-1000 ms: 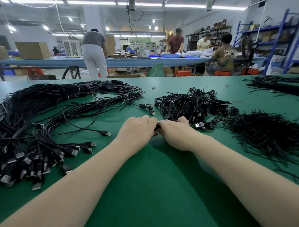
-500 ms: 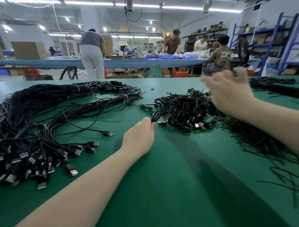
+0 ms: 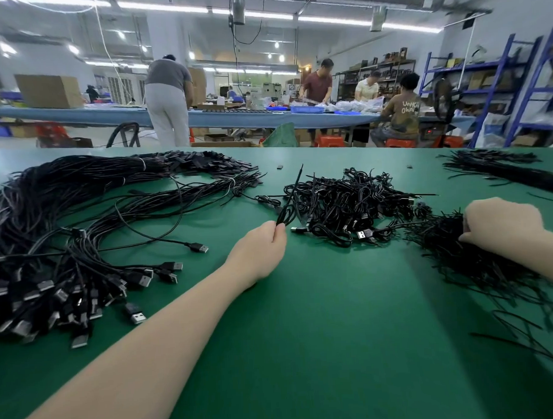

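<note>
The left hand (image 3: 261, 246) pinches a coiled cable (image 3: 285, 213) beside the cable heap (image 3: 347, 203). The right hand (image 3: 500, 223) — fingers curled — grasps ties (image 3: 444, 243) on the green table (image 3: 337, 333).

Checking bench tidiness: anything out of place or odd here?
Minor only. One loose USB cable trails out of the big bundle onto the green table. Two small black bits lie alone far back. Stray ties spill from the tie pile that the right hand grips. The left hand pinches a coiled cable. No visible damage.
</note>
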The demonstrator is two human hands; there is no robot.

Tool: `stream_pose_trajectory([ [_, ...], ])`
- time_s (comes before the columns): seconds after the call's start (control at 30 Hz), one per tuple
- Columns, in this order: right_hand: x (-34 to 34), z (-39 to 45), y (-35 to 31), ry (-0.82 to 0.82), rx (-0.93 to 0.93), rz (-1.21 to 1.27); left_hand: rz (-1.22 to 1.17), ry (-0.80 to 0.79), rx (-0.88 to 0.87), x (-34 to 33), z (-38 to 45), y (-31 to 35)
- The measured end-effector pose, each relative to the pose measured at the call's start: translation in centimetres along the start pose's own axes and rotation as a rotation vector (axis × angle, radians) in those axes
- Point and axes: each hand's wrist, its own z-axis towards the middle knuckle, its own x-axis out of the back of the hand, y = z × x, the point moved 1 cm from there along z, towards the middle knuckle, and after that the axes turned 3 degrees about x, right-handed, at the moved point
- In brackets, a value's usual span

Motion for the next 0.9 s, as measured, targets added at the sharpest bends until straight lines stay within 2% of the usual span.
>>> stream_pose_trajectory([
  [0.13, 0.1, 0.1, -0.7, 0.071, 0.025, -0.203, -0.154, 0.001, 0.004, 0.4, 0.0, -0.3],
  [0.3, 0.4, -0.2, -1.0, 0.01, -0.005, -0.229, -0.177, 0.013, -0.008, 0.3, 0.4, -0.8],
  [0.77, 4.4, -0.5, -1.3, 0.038, -0.098, 0.033, -0.321, -0.041, 0.035, 0.3, 1.3, -1.6],
  [0.83, 5.5, -0.8, -2.2, 0.13, -0.033, 0.108, -0.278, -0.035, 0.034, 0.2, 1.2, -1.5],
  [0.9, 6.7, -1.5, -4.0, 0.237, 0.142, 0.226, -0.258, -0.028, 0.038, 0.2, 1.0, -1.2],
])
